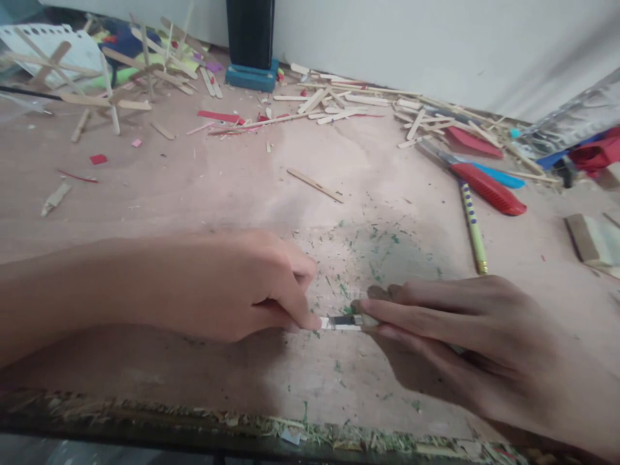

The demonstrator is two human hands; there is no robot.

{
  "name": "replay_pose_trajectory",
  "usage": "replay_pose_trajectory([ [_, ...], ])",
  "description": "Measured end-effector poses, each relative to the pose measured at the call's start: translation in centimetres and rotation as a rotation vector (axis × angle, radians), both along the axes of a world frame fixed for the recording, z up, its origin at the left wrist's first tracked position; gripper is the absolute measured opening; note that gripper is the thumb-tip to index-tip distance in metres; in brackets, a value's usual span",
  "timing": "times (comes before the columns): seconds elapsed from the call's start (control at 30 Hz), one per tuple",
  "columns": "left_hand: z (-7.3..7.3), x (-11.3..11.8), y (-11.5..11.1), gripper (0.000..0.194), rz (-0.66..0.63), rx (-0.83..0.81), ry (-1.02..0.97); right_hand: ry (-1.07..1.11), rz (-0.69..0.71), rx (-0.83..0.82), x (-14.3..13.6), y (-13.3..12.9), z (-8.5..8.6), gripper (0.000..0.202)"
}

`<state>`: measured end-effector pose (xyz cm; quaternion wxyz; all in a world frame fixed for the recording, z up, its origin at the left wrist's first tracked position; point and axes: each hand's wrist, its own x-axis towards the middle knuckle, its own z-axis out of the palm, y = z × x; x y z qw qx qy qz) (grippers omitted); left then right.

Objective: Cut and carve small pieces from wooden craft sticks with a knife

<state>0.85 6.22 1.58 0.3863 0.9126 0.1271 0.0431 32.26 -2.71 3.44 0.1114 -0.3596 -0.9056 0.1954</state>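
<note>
A small slim piece (pixel 343 321), white with a dark grey section and a silvery bit at its right end, lies low over the table between my hands. Its exact kind I cannot make out. My left hand (pixel 242 284) comes in from the left, with thumb and finger pinched on the piece's white left end. From the right, my right hand (pixel 465 329) closes its fingertips around the other end, most of which they hide. Green shavings (pixel 349 284) are scattered on the wood just beyond the fingertips.
A loose craft stick (pixel 314 185) lies farther back. To the right are a red utility knife (pixel 489 187), a yellow-green pencil (pixel 473 229) and a wood block (pixel 595 239). Stick piles (pixel 334 103) and stick frames (pixel 113 100) line the back. Scraps litter the front edge (pixel 290 426).
</note>
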Motion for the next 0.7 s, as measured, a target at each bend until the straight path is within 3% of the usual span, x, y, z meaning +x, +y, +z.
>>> replay_pose_trajectory([
  [0.2, -0.1, 0.0, 0.0, 0.025, -0.001, -0.009, -0.003, -0.010, 0.046, 0.004, 0.0, -0.2, -0.5, 0.029],
  [0.4, 0.0, 0.0, 0.0, 0.024, -0.003, -0.003, -0.005, -0.075, 0.106, 0.189, 0.4, -0.3, -0.8, 0.030],
  [0.6, 0.0, 0.0, -0.1, 0.023, 0.004, -0.011, 0.002, 0.067, 0.044, 0.042, 0.1, 0.1, -1.1, 0.024],
  [0.7, -0.1, 0.0, -0.1, 0.023, 0.005, -0.011, -0.006, 0.021, 0.044, 0.119, 0.2, -0.1, -1.6, 0.026],
])
